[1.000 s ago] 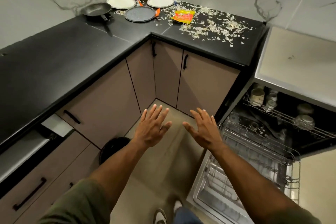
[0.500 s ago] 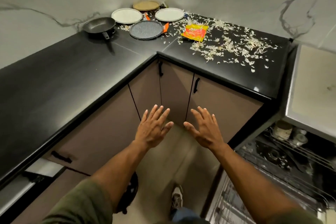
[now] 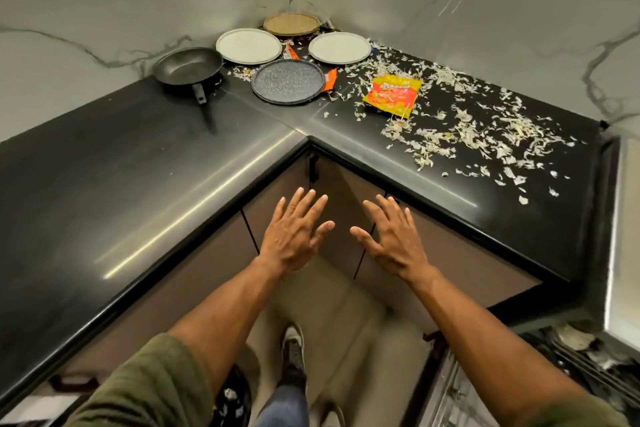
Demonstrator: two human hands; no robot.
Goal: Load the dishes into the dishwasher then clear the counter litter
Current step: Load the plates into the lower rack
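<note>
Two hands out in front of me, nothing in either. My left hand is hovering palm down with fingers spread wide, my right hand beside it doing the same, thumbs nearly meeting, both over the floor in front of the corner cabinets. Dishes are sitting at the far corner of the black counter: frying pan far left, two white plates behind a dark speckled plate, and a brown woven plate tucked right in the corner. Yellow-red wrapper is lying right of the speckled plate, with pale shredded litter scattering across the right counter run. Dishwasher is showing at near right, open, rack partly in view.
</note>
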